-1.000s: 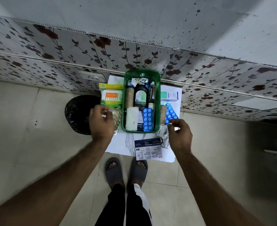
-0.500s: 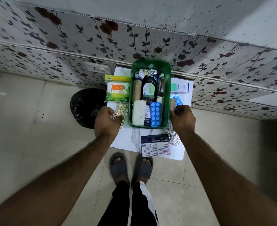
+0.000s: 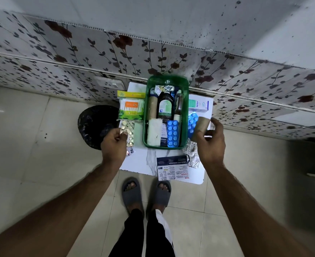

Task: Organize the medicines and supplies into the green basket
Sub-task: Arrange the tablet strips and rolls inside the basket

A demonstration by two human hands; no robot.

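Observation:
The green basket (image 3: 185,101) stands on a small white table (image 3: 143,164) against the wall. It holds bottles, a beige roll, white gauze and a blue blister strip (image 3: 173,133). My right hand (image 3: 211,143) is right of the basket and grips a beige bandage roll (image 3: 201,127), lifted and tilted. My left hand (image 3: 114,145) is left of the basket, pinching a gold tablet strip (image 3: 128,129). Another blue blister strip (image 3: 192,123) lies right of the basket, partly hidden by the roll.
A cotton-bud pack (image 3: 131,108) lies left of the basket, a white and green box (image 3: 198,105) to its right. A dressings pack (image 3: 172,168) and foil strips (image 3: 192,156) lie at the table's front. A black bin (image 3: 95,125) stands on the floor at left. My feet are below the table.
My right hand has picked up the beige bandage roll from beside the basket and raised it. My left hand has closed on the gold tablet strip.

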